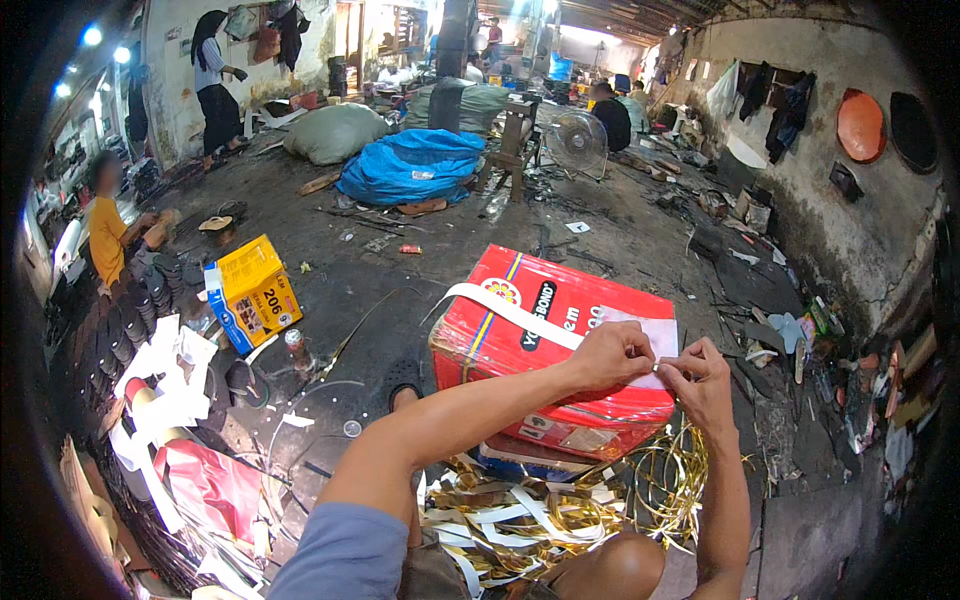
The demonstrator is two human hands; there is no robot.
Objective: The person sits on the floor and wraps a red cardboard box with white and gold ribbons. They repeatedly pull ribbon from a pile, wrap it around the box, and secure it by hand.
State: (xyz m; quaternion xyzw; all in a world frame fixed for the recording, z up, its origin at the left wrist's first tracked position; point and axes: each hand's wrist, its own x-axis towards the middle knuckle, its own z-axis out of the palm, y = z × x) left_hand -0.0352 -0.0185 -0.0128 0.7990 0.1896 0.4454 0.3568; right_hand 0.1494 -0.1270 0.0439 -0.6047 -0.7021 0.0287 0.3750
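A red cardboard box (470,330), wrapped in clear tape, stands in front of my knees. Across its top runs a white strip (515,315), which disappears under my left hand (612,357). Beside it, near the box's right edge, my right hand (700,378) has thumb and forefinger pinched together. Between the fingertips of both hands shows a small white piece (655,367); whether it is the strip's end is hidden. The fingers of my left hand are curled closed. A pale pink sheet (660,335) lies on the box under my hands.
Gold and white strips (530,520) are heaped below the box. A yellow and blue carton (255,290) stands left, near a seated person in yellow (107,235). Ahead are a blue sack (410,165) and a fan (577,143). Scraps litter the floor along the right wall.
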